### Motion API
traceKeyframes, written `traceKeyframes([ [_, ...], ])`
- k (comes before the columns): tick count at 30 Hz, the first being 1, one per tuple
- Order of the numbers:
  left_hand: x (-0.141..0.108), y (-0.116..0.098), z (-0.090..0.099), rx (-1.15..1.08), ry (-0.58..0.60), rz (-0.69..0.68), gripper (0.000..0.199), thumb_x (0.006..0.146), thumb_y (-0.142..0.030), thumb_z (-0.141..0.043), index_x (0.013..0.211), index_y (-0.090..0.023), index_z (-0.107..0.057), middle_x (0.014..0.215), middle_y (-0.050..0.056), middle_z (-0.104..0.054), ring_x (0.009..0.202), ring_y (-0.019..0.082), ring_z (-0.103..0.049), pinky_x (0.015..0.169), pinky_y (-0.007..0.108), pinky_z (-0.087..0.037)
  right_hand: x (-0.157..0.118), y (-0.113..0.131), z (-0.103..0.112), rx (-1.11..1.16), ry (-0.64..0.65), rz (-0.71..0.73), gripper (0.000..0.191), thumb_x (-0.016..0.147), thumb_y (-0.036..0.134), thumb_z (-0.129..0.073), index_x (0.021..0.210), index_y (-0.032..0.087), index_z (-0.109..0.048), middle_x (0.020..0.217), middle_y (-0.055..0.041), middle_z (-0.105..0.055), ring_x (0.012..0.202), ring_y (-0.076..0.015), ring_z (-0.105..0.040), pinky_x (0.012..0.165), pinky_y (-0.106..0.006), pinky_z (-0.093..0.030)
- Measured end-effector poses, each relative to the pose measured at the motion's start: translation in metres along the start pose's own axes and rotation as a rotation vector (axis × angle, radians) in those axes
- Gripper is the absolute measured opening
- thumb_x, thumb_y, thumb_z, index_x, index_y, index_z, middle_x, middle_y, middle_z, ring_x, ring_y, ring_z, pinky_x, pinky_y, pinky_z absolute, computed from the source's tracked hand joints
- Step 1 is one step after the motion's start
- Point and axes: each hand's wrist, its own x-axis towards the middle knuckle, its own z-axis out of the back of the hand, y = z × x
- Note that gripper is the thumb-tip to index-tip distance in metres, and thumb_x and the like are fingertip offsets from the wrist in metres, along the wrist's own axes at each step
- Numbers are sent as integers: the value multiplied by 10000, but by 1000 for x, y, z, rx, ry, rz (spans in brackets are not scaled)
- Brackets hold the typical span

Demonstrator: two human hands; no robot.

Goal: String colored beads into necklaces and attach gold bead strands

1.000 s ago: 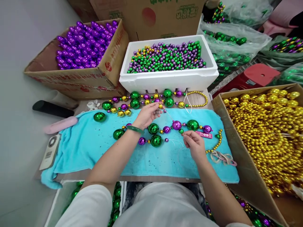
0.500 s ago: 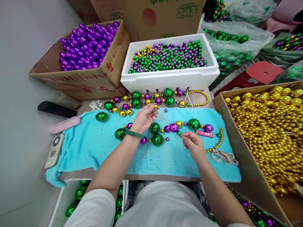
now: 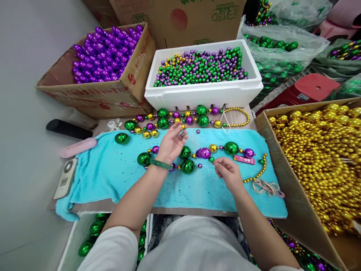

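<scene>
1. Nearest to us, our right hand (image 3: 228, 174) has its fingertips pressed together just beside the green bead (image 3: 211, 159); what they pinch is too small to tell.
2. The purple bead (image 3: 205, 153) is over the towel (image 3: 93, 169), between our hands.
3. Our left hand (image 3: 172, 142) pinches the cord (image 3: 192, 139), which slopes down toward this purple bead.
4. Farther, the white box (image 3: 203, 93) stands on the bench (image 3: 105, 205).

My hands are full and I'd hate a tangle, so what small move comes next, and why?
Probably slide the small gold bead by your left hand down the thread toward the purple ball: bare thread shows between bead and ball, and your right hand pinches just beside the small green bead, likely steadying that end.
</scene>
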Motion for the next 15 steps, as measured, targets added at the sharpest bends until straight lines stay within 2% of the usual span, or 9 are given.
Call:
traceKeyframes([
  [7,0,-6,0,-62,-44,22,43,835,-143,-638,870,-167,-647,812,20,-681,671,65,-607,627,169,-492,0,2,-2,-11,0,14,222,697,394,-649,714,176,-616,451,47,-486,400,-85,-393,399,-217,-306],
  [15,0,-6,6,-69,-11,1,105,812,-114,-653,899,-169,-637,833,8,-674,666,53,-606,626,167,-492,0,1,-2,-26,-9,14,214,698,384,-642,707,173,-607,453,47,-482,398,-84,-393,401,-217,-297],
])
